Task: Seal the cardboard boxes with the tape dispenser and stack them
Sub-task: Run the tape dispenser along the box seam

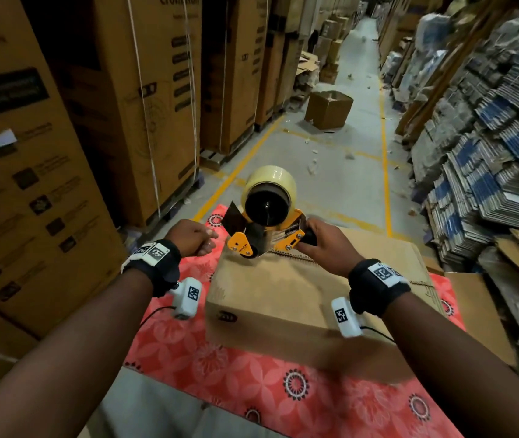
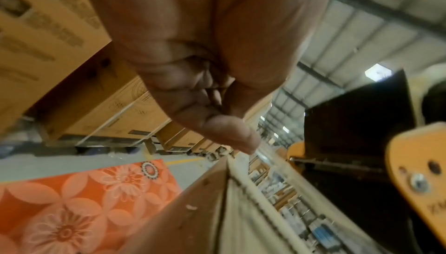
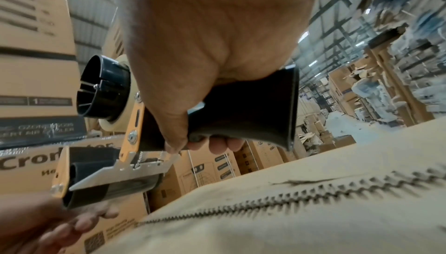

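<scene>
Cardboard box (image 1: 286, 298), flaps down, contents hidden, on red floral mat (image 1: 220, 380); right hand (image 1: 324, 245) wrapped round handle of tape dispenser (image 1: 267, 222) at box's far top edge; left hand (image 1: 193, 237) curled just beside, hold unclear; second box (image 1: 329, 109) well down aisle

Two hands in play, the left hand (image 1: 195, 236) and the right hand (image 1: 324, 245), one tape dispenser (image 1: 266, 222) carrying one tape roll (image 1: 269, 184), one cardboard box (image 1: 283, 298) near on one red mat (image 1: 251, 384), one loose box (image 1: 328, 109) far down the aisle.
</scene>
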`<state>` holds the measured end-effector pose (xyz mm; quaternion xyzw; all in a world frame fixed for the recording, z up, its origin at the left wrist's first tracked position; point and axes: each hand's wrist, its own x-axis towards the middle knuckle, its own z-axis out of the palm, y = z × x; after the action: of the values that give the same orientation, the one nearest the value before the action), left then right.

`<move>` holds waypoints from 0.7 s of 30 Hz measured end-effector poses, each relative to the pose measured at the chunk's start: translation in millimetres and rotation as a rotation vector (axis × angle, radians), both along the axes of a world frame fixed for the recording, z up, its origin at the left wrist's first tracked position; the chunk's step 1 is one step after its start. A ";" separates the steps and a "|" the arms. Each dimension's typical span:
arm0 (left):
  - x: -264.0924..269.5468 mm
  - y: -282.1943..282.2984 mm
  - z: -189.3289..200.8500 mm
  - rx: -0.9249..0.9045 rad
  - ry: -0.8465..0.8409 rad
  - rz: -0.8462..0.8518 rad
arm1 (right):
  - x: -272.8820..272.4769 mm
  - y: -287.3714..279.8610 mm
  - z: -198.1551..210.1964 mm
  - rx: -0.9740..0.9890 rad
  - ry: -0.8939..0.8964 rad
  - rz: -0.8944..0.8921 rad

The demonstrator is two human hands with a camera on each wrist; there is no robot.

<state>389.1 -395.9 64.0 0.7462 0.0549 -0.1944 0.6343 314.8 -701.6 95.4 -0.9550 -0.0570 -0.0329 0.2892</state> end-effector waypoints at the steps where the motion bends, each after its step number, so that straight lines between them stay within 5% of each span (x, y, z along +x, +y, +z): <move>1: 3.6 1.0 -4.1 0.045 -0.036 -0.008 | 1.9 0.4 -0.5 -0.005 0.003 0.001; 14: 36.8 -15.3 -15.2 0.157 0.116 -0.228 | 22.4 -6.5 -17.8 -0.142 0.100 0.036; 21: 30.0 -29.6 -37.1 0.351 0.033 -0.351 | 19.4 -6.6 -34.6 -0.199 0.079 0.039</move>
<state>419.1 -425.5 26.9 0.8399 -0.0322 -0.3013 0.4503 334.2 -708.2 60.8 -0.9782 -0.0671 0.0162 0.1957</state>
